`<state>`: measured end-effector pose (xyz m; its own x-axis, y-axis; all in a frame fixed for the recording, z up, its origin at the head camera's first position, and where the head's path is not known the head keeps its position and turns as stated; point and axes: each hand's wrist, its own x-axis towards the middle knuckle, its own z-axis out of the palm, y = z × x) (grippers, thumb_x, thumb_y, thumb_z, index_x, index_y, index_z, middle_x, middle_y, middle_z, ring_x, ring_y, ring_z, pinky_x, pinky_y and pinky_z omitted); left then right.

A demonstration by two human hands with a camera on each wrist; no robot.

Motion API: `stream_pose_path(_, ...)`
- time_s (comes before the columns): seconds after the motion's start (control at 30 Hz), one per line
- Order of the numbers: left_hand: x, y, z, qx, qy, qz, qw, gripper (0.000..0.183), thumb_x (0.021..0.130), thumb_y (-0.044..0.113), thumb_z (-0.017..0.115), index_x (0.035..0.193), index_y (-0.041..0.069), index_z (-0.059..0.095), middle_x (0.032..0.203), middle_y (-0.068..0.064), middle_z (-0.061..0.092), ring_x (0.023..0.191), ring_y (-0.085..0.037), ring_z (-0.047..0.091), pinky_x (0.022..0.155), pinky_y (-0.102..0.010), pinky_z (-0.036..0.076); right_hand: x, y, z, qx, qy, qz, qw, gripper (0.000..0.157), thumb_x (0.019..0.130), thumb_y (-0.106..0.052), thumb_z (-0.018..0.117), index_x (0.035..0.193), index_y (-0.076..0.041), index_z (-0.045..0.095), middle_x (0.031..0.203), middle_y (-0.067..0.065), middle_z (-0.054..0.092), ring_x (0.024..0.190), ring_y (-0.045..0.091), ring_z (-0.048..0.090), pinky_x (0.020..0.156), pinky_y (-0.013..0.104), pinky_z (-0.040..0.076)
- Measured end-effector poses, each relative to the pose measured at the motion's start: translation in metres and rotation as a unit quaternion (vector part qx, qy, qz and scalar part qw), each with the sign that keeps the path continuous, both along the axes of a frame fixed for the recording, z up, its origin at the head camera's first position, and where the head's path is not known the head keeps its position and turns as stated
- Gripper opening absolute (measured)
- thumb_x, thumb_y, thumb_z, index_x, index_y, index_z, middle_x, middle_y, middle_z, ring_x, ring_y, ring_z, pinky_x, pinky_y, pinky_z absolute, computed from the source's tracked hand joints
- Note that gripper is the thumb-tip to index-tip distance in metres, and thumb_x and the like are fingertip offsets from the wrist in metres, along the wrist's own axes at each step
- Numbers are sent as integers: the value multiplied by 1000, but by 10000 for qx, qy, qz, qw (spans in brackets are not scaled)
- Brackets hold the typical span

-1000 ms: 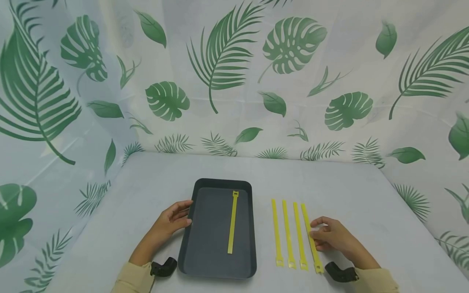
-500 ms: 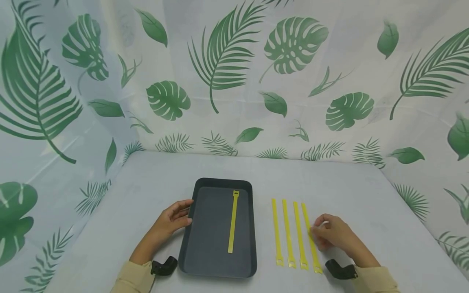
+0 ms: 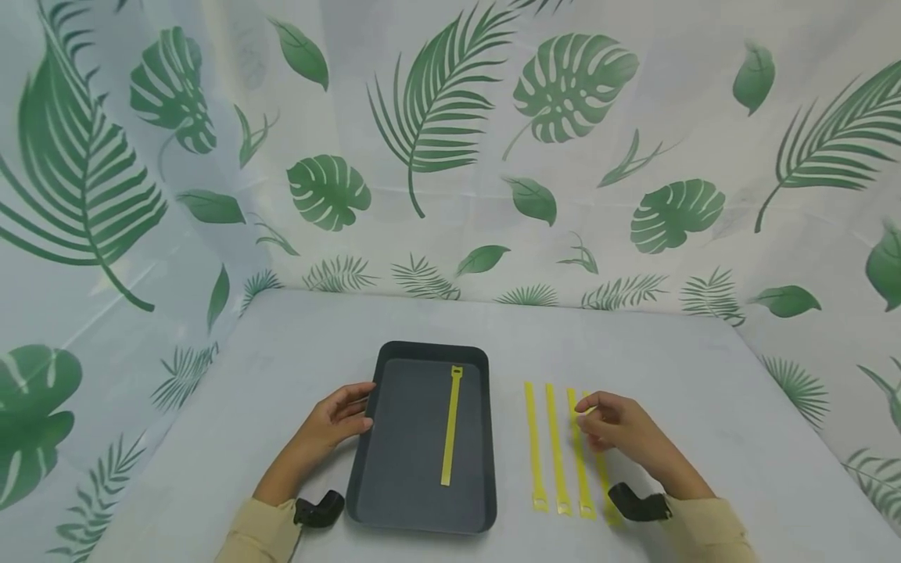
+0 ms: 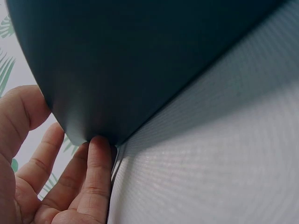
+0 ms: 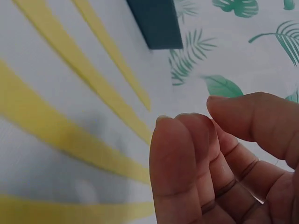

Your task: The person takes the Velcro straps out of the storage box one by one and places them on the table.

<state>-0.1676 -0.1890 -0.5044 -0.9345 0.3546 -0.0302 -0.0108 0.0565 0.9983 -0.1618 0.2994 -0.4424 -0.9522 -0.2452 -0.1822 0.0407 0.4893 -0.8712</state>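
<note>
In the head view a dark grey tray [image 3: 415, 500] lies with one yellow cable tie [image 3: 451, 426] inside it. My left hand [image 3: 332, 422] rests against the tray's left side. In the left wrist view its fairly straight fingers [image 4: 98, 177] touch the outer wall. Several more yellow cable ties [image 3: 556, 450] lie in a row right of the tray, slotted heads towards me. Over the rightmost two hovers my right hand [image 3: 615, 426], partly covering them. The right wrist view shows its fingers [image 5: 173, 158] loosely bent, thumb apart, with nothing between them.
A white cloth covers the table [image 3: 676, 360]. Behind it and at both sides hangs a white curtain [image 3: 450, 211] printed with green leaves. Each wrist carries a black mount [image 3: 320, 510] by a beige sleeve [image 3: 263, 532].
My right hand has moved left and away from me, from beside the rightmost cable tie to above the two on the right. The left hand stays at the tray. The view has shifted slightly.
</note>
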Motion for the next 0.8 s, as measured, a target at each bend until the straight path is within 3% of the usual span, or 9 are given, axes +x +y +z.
stream_pose_path(0.33,0,2,3,-14,24,82,10000,64,103,9,72,158,-9,44,164,-33,41,151,-52,40,104,-25,54,-15,-21,4,-471,321,773,9954,32,105,-4,68,127,18,58,97,14,68,84,20,72,77,31,65)
stream_pose_path(0.8,-1,0,0,-2,77,30,10000,64,104,9,71,159,-9,43,165,-32,40,152,-52,40,107,-26,52,-27,-52,8,-686,463,1231,9889,31,104,-1,67,126,20,59,100,18,70,88,23,73,80,31,64)
